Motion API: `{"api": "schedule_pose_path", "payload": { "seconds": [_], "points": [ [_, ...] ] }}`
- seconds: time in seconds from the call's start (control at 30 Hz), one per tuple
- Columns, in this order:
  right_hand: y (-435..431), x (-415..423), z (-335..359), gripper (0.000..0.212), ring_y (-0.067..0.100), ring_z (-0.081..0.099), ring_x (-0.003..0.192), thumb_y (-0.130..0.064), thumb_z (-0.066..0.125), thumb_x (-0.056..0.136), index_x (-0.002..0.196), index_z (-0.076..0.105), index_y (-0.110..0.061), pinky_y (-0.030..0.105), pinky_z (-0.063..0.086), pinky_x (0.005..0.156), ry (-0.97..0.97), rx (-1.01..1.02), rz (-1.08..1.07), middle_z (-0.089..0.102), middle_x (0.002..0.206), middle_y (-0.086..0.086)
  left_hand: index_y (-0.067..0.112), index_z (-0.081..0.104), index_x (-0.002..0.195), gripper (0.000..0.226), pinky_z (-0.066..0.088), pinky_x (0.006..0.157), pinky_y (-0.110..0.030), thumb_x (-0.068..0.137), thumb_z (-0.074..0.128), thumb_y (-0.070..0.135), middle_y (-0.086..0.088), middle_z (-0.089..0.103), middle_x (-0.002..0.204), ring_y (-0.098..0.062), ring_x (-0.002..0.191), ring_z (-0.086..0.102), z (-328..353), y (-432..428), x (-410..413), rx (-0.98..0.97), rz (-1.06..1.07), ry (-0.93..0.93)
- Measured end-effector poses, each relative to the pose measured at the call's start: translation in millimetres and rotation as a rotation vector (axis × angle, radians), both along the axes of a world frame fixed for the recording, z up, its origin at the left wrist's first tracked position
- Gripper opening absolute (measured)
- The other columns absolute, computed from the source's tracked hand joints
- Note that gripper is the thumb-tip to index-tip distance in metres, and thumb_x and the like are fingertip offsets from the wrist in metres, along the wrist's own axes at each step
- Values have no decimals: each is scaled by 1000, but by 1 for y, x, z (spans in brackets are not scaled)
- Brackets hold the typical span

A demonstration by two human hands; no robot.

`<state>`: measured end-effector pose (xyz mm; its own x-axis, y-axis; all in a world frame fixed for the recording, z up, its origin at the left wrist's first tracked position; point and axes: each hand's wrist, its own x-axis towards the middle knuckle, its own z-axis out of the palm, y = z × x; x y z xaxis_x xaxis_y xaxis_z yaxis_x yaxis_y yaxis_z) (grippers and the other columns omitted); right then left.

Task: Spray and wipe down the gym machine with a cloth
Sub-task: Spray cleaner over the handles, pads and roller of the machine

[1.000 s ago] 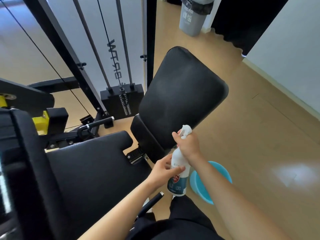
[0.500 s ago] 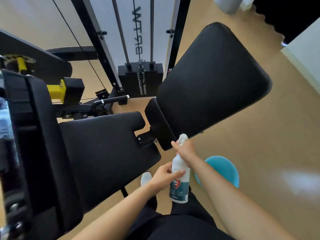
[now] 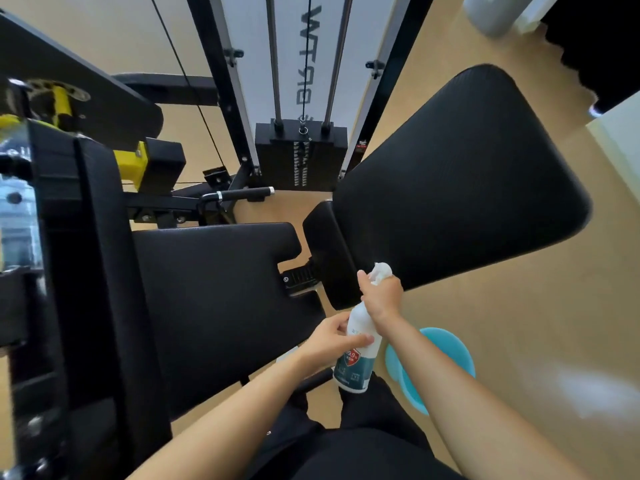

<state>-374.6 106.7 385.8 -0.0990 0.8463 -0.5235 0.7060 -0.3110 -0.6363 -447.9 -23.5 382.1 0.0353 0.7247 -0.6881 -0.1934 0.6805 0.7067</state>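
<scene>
The right hand (image 3: 382, 299) curls round the white top of the spray bottle (image 3: 358, 348) and the left hand (image 3: 332, 337) wraps round its middle, holding it up by the near right corner of the bench seat (image 3: 214, 299), just under the back pad (image 3: 460, 188). If the top points wrong, the spray could miss the pad and make the floor (image 3: 519, 306) wet and slippery.

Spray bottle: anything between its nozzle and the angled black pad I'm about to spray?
Nothing visible. The white nozzle of the spray bottle sits by the lower edge of the angled black pad; no object shows between them. The right hand grips the trigger head, the left hand holds the body.
</scene>
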Motion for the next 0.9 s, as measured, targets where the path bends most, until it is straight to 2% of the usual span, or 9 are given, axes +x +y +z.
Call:
{"api": "schedule_pose_path", "payload": {
  "seconds": [0.07,0.13,0.33,0.47,0.53,0.63,0.73,0.83,0.9],
  "points": [
    [7,-9,0,28,28,70,87,-33,63,97,114,64,-10,45,60,82,-37,28,26,71,88,9,30,63,125,36,58,79,-22,92,74,33,4,76,109,-7,97,74,2,5,-6,16,10,-4],
    [13,-17,0,25,28,70,87,-33,65,97,109,63,-10,47,60,83,-24,-2,36,70,90,10,30,62,126,38,58,79,-22,91,74,36,3,75,110,-8,97,74,0,7,-11,23,37,-1],
    [30,-68,-4,18,23,70,82,-28,70,95,99,62,-12,31,58,68,112,-67,257,68,91,7,34,61,124,58,60,94,-39,73,84,46,3,72,114,-13,104,71,-24,8,-33,-20,267,36],
    [44,-127,-24,17,20,68,85,-30,70,94,101,61,-17,31,57,71,188,-120,491,67,94,5,29,58,125,54,57,80,-27,79,83,42,2,70,116,-12,102,70,-32,17,-60,-89,456,43],
    [50,-160,-34,17,17,68,88,-30,70,93,103,62,-19,32,58,76,207,-124,575,67,97,2,31,55,127,49,53,79,-25,86,79,40,3,70,117,-10,102,68,-34,24,-75,-111,547,27],
    [62,-209,-49,15,17,68,75,-28,70,94,100,62,-17,33,60,71,227,-154,598,67,88,3,33,54,130,45,53,82,-26,90,75,41,6,71,118,-10,107,68,-42,38,-106,-141,652,25],
    [76,-250,-68,20,18,69,75,-35,68,96,99,63,-15,36,60,75,155,-208,562,68,86,5,35,55,130,50,54,89,-33,88,75,49,7,71,119,-12,109,68,-55,53,-137,-160,712,33],
    [90,-284,-92,35,16,68,77,-37,67,97,113,62,-7,26,51,63,69,-219,592,69,96,9,34,56,130,45,52,85,-29,91,71,49,9,71,118,-10,108,66,-66,68,-159,-165,755,42],
    [98,-301,-102,32,15,68,79,-35,68,96,113,61,-10,25,50,63,44,-234,644,68,98,8,34,59,125,37,53,82,-28,93,69,49,9,72,116,-9,106,67,-73,77,-169,-172,799,31]
  ]
}}
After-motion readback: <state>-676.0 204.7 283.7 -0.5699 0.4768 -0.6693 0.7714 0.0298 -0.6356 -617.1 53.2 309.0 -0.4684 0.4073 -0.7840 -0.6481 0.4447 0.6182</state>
